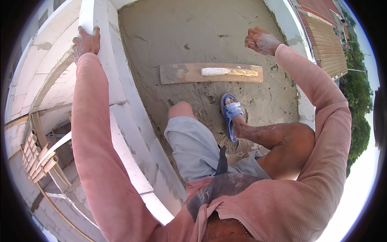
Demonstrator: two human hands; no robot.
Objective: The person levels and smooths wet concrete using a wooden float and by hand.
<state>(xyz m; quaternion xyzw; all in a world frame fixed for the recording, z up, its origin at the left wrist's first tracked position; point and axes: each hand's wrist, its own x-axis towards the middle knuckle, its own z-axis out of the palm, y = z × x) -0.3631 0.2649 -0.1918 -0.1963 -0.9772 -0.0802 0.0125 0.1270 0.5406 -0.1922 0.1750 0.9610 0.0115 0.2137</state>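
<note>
My left hand (87, 42) rests on the top of the white block wall (94, 18), its fingers apart and bent over the surface. My right hand (263, 42), dusted with grey, is raised over the wet mortar at the right with its fingers curled in; nothing shows in it. Between the two hands, nearer to me, a long wooden float (181, 73) lies on the wet grey mortar (193, 30). Its pale handle (229, 71) faces up, and neither hand touches it.
My foot in a blue sandal (229, 117) stands on rough mortar just before the float. A pale wall (288, 24) bounds the right side. Left of the block wall, the drop shows bamboo poles (40, 157) below. Trees (356, 92) and a roof (322, 42) lie beyond the right wall.
</note>
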